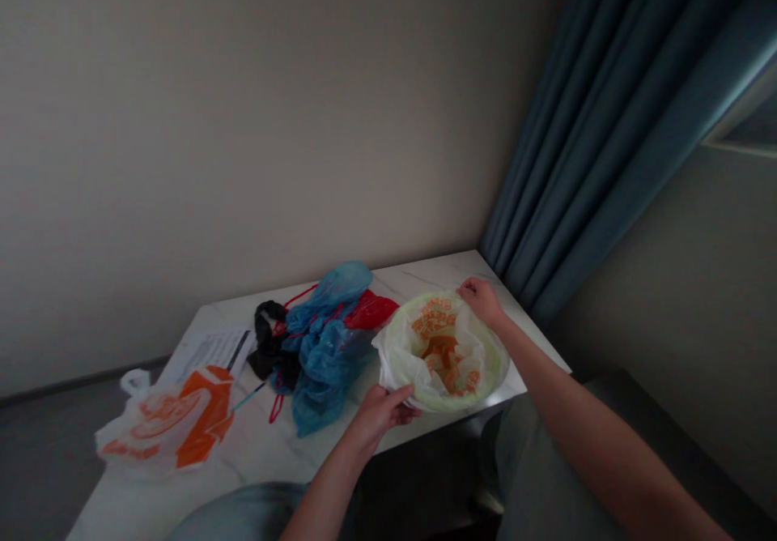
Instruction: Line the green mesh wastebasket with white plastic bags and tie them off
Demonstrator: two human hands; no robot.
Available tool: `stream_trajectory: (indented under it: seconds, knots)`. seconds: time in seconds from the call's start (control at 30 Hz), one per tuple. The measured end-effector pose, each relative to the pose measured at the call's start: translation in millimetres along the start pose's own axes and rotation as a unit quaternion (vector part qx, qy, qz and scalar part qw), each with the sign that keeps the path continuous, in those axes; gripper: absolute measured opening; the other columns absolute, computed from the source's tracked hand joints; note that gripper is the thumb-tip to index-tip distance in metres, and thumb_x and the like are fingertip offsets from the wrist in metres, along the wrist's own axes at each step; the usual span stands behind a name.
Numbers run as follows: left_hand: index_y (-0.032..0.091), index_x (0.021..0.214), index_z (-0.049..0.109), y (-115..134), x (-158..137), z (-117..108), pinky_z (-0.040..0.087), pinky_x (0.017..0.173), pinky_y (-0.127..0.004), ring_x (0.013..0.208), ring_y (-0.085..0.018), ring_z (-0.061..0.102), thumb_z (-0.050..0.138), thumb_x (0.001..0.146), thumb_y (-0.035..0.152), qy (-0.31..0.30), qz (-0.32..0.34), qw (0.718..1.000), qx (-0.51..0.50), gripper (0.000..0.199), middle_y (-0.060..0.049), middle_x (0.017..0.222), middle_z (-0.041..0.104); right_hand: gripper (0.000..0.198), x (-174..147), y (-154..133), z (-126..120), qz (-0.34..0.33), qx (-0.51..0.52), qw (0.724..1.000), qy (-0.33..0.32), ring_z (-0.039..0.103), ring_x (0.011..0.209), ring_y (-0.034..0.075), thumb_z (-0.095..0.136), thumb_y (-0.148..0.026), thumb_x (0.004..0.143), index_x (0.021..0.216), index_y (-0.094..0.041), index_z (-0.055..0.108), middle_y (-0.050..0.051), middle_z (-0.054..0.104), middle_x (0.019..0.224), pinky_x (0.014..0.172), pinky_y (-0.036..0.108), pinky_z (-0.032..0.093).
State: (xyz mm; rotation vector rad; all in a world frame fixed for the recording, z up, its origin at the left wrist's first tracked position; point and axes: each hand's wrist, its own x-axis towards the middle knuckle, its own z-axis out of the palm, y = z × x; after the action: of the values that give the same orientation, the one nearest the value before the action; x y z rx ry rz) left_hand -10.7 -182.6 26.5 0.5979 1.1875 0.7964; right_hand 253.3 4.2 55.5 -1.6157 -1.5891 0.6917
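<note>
Two hands on a lined bin, at the table's right end

Your left hand [380,418] is clamped on the near left rim, thumb over the edge and fingers curled below. Your right hand [481,300] is closed on the far right edge, its fingers bunched on the liner. Between them is the pale green bin [446,401], round, its mouth turned up towards you. A translucent white liner bag [479,338] with orange print covers its inside and folds over the rim. The bin is above the right part of the white table [267,456]; you cannot tell from this view whether its base rests there.

Just left of the bin lies a heap: crumpled blue bags [333,355], a red bag [371,312] at its right, a black bag [276,347] at its left, and red cords [276,409] among them. Further left, a white-and-orange bag [176,423] overlaps a printed sheet [206,347]. Behind the table stands a plain wall [273,120]; a blue curtain [595,120] hangs on the right.
</note>
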Motion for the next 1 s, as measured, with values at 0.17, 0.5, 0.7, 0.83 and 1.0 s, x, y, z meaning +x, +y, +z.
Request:
stream_trajectory:
  seconds: [0.17,0.5,0.7,0.83,1.0]
  knots:
    - [0.012,0.083,0.066,0,-2,6,0.049,0.051,-0.026,0.053,-0.018,0.066,0.079,0.071,0.044,0.017,-0.005,1.000,0.025,0.036,-0.010,0.067,0.072,0.012,-10,-6,16,-0.077,-0.043,0.996,0.005,0.056,0.073,0.019,0.056,-0.033,0.084,0.081,-0.022,0.059,0.004,0.065,0.077,0.072,0.028,0.040]
    - [0.012,0.083,0.068,15,-4,10,0.048,0.050,-0.030,0.053,-0.023,0.066,0.080,0.068,0.029,0.100,0.073,0.984,0.126,0.026,-0.010,0.067,0.072,0.014,-18,-17,22,-0.095,0.005,0.995,0.005,0.057,0.075,0.019,0.052,-0.035,0.086,0.080,-0.023,0.053,0.005,0.064,0.080,0.073,0.029,0.043]
    - [0.017,0.078,0.070,24,-3,10,0.043,0.050,-0.028,0.053,-0.022,0.063,0.079,0.065,0.015,0.143,0.178,0.957,0.178,0.016,-0.005,0.063,0.070,0.018,-15,-15,23,-0.084,0.006,0.996,0.003,0.057,0.076,0.020,0.051,-0.039,0.087,0.080,-0.023,0.053,0.005,0.064,0.079,0.074,0.029,0.044]
    - [0.016,0.079,0.069,23,-1,13,0.043,0.049,-0.028,0.049,-0.021,0.060,0.079,0.069,0.023,0.137,0.174,0.965,0.138,0.015,-0.005,0.060,0.067,0.022,-11,-14,20,-0.063,-0.030,0.998,0.001,0.058,0.076,0.020,0.050,-0.040,0.088,0.078,-0.022,0.057,0.006,0.066,0.079,0.075,0.030,0.044]
    - [0.015,0.090,0.070,27,0,13,0.047,0.049,-0.030,0.055,-0.023,0.064,0.073,0.077,0.046,0.157,0.127,0.973,0.116,0.034,-0.007,0.068,0.070,0.022,9,-19,10,-0.059,-0.099,0.992,0.045,0.060,0.081,0.023,0.051,-0.037,0.088,0.076,-0.022,0.060,0.009,0.067,0.083,0.078,0.032,0.043]
